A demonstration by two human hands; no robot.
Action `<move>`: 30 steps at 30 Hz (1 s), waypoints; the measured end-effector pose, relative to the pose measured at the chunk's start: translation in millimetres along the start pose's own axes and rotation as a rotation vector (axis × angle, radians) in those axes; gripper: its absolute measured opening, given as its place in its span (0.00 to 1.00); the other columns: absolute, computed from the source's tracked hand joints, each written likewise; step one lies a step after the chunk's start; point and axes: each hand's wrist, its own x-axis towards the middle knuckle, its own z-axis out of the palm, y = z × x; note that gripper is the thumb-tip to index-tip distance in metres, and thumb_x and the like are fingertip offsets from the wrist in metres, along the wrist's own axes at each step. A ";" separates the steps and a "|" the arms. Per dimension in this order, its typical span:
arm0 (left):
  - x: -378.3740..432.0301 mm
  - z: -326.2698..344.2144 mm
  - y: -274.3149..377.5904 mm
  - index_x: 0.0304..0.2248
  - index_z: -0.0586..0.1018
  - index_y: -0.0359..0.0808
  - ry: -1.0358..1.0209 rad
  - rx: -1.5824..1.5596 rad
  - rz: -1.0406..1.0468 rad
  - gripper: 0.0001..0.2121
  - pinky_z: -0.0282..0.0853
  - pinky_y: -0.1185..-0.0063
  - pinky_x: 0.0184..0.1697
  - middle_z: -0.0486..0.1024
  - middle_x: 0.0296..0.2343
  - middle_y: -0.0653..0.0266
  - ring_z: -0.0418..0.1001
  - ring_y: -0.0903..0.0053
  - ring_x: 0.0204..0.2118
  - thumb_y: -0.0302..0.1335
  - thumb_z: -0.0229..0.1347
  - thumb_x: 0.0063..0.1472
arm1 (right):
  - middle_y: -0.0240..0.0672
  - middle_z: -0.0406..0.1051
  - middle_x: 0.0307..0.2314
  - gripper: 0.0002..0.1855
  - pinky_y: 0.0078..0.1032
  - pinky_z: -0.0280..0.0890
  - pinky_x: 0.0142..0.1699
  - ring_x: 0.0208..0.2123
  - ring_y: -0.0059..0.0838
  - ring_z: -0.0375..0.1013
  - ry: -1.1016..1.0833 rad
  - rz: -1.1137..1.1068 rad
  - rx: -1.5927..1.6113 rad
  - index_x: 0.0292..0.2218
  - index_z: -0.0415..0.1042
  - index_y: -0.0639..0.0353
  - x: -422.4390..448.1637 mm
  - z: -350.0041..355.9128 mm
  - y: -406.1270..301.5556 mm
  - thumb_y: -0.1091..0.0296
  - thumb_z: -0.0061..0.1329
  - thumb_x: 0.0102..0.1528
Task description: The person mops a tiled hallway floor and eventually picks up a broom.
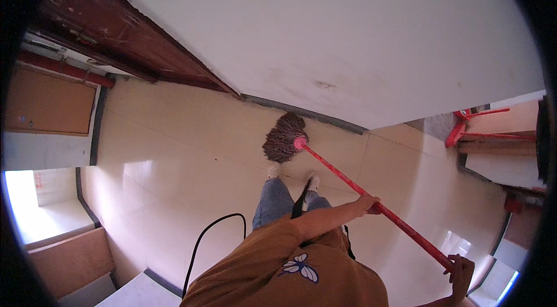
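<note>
A string mop with a dark, shaggy head [283, 138] and a pink socket lies on the tiled floor near the wall's grey skirting. Its red handle [335, 171] slants down to the right across the view. My left hand [369, 204] grips the handle about halfway along, with that arm reaching across my body. At the upper end of the handle, my right hand [460, 266] is closed round the shaft. The mop head rests just beyond my feet in light shoes [311, 183].
Above the mop is a white wall [330, 37], with a dark red door [126, 33] to its left. A red broom [455, 134] and another red-handled tool are at the right. Brown wooden boards [74, 259] stand lower left. A black cable [201, 237] loops beside me.
</note>
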 end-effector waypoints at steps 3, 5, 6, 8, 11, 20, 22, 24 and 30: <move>3.3 15.5 -6.7 0.21 0.64 0.26 0.093 0.054 0.083 0.08 0.68 0.77 0.19 0.66 0.17 0.54 0.67 0.69 0.17 0.25 0.46 0.44 | 0.35 0.60 0.05 0.15 0.11 0.44 0.07 0.02 0.15 0.50 0.051 -0.021 -0.030 0.18 0.66 0.69 8.9 -8.7 -2.5 0.64 0.36 0.44; 20.7 8.5 -5.6 0.20 0.64 0.26 0.134 0.015 0.088 0.08 0.68 0.77 0.18 0.66 0.17 0.54 0.67 0.68 0.16 0.25 0.46 0.43 | 0.35 0.61 0.05 0.17 0.11 0.45 0.06 0.03 0.16 0.53 0.051 -0.054 0.009 0.16 0.66 0.68 20.8 -10.4 -7.8 0.61 0.38 0.44; 21.8 5.1 -1.9 0.20 0.63 0.26 0.062 -0.010 0.109 0.09 0.68 0.77 0.17 0.66 0.16 0.55 0.67 0.67 0.16 0.25 0.46 0.43 | 0.34 0.60 0.05 0.16 0.11 0.46 0.06 0.03 0.17 0.53 0.074 -0.006 -0.009 0.17 0.66 0.68 26.2 -7.0 -12.5 0.62 0.38 0.43; 22.8 -7.9 13.2 0.20 0.62 0.26 0.140 -0.076 0.094 0.09 0.69 0.76 0.18 0.65 0.17 0.55 0.67 0.68 0.16 0.25 0.45 0.44 | 0.34 0.60 0.05 0.15 0.12 0.46 0.06 0.02 0.16 0.52 0.035 -0.063 -0.008 0.17 0.67 0.68 38.8 4.2 -15.7 0.63 0.38 0.43; 13.0 -62.2 41.9 0.21 0.62 0.26 0.243 -0.199 0.194 0.08 0.69 0.75 0.18 0.64 0.18 0.55 0.66 0.68 0.17 0.24 0.45 0.44 | 0.34 0.61 0.05 0.16 0.11 0.47 0.07 0.03 0.15 0.53 -0.014 -0.088 0.055 0.16 0.67 0.67 74.0 53.9 -22.9 0.62 0.38 0.42; -76.3 -280.6 138.2 0.23 0.63 0.30 0.615 -0.338 0.617 0.09 0.66 0.73 0.17 0.64 0.17 0.57 0.66 0.70 0.18 0.29 0.44 0.45 | 0.33 0.62 0.08 0.12 0.16 0.55 0.13 0.09 0.17 0.60 -0.400 -0.377 -0.003 0.21 0.68 0.62 74.3 235.7 -133.3 0.63 0.40 0.42; -122.0 -310.3 144.2 0.23 0.63 0.29 0.771 -0.281 0.615 0.10 0.66 0.73 0.17 0.65 0.18 0.57 0.66 0.70 0.18 0.29 0.44 0.45 | 0.36 0.64 0.10 0.11 0.20 0.57 0.18 0.11 0.24 0.63 -0.439 -0.504 -0.077 0.23 0.68 0.59 56.4 285.1 -143.5 0.62 0.41 0.41; -170.8 -342.9 142.1 0.23 0.64 0.28 0.902 -0.263 0.605 0.10 0.67 0.73 0.17 0.65 0.18 0.58 0.66 0.70 0.18 0.28 0.44 0.44 | 0.36 0.64 0.12 0.09 0.19 0.57 0.19 0.11 0.23 0.62 -0.459 -0.862 -0.234 0.25 0.68 0.56 32.8 321.5 -154.1 0.64 0.39 0.42; -225.0 -398.9 94.0 0.24 0.63 0.28 0.752 -0.529 0.642 0.09 0.66 0.69 0.25 0.65 0.18 0.58 0.66 0.68 0.21 0.27 0.44 0.45 | 0.39 0.64 0.14 0.10 0.25 0.58 0.23 0.16 0.34 0.63 -0.653 -0.920 -0.338 0.26 0.68 0.53 -10.4 349.5 -182.4 0.61 0.38 0.42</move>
